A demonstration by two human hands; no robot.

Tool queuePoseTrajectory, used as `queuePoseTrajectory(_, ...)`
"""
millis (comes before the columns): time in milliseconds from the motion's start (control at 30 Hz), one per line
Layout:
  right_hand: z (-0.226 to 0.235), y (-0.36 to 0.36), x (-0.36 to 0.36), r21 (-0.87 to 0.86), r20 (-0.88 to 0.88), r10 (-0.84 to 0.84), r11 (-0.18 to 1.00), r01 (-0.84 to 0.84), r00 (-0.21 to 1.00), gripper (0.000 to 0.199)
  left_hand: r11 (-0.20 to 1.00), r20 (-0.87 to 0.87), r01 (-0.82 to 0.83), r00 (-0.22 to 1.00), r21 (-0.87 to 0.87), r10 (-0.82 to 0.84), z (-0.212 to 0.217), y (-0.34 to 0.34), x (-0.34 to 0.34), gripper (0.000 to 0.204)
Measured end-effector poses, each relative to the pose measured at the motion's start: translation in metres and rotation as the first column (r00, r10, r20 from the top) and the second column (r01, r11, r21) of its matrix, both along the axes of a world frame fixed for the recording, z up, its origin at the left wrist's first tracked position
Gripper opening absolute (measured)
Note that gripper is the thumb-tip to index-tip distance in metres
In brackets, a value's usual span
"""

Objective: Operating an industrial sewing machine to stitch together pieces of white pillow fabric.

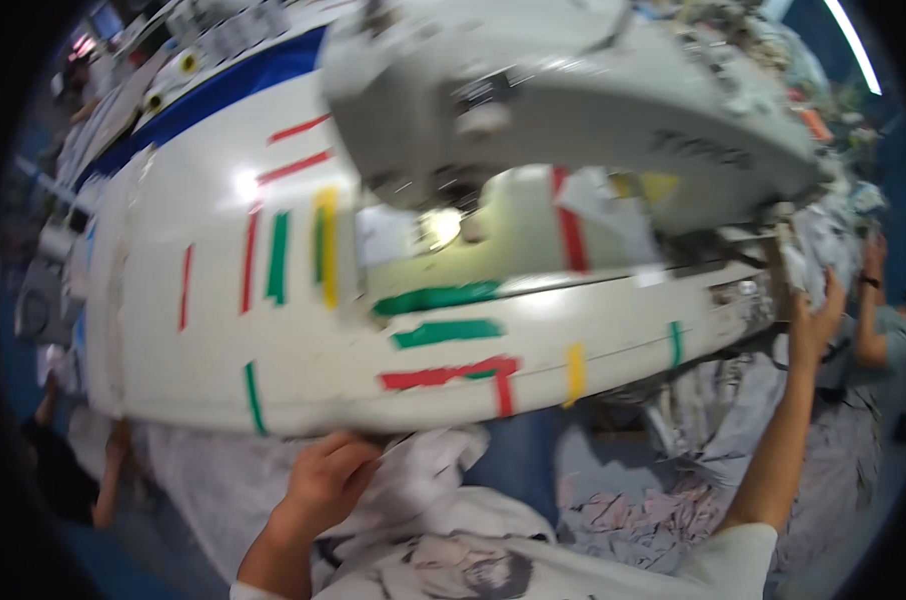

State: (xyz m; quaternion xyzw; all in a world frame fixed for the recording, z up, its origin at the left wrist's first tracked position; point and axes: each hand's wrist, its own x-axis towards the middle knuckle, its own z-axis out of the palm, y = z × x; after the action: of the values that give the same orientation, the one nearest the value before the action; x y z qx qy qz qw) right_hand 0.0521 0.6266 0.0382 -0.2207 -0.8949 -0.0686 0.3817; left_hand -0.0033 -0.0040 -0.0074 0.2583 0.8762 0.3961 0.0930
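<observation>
My left hand point(325, 482) is closed on a bunch of white cloth point(428, 475) just below the near edge of the white sewing table point(173, 370). My right hand point(813, 325) is stretched out to the right, fingers apart, reaching the pile of white printed fabric point(823, 245) at the table's right end; whether it grips the fabric I cannot tell. The grey sewing machine point(573, 100) stands over the table, blurred. More printed white fabric point(443, 570) lies in my lap.
Red, green and yellow tape strips point(443, 330) mark the table top. A heap of pale printed fabric pieces point(643, 510) lies low on the right. Another person's arm point(868, 310) shows at the far right, and a second person's arm point(108, 480) at the lower left.
</observation>
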Motion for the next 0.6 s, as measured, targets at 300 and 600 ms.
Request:
queuePoseTrajectory(300, -0.065, -0.398, 0.007, -0.708, -0.155, 0.914, 0.162, -0.688, 0.375, 0.03, 0.999, -0.03, 0.014, 0.999, 0.052, -0.013, 0.013, -0.017, 0.008, 0.017)
queuePoseTrajectory(600, -0.11, -0.459, 0.006, -0.611, -0.147, 0.837, 0.342, -0.714, 0.526, 0.029, 0.998, -0.202, 0.029, 0.979, -0.05, -0.039, 0.041, -0.061, 0.026, 0.017)
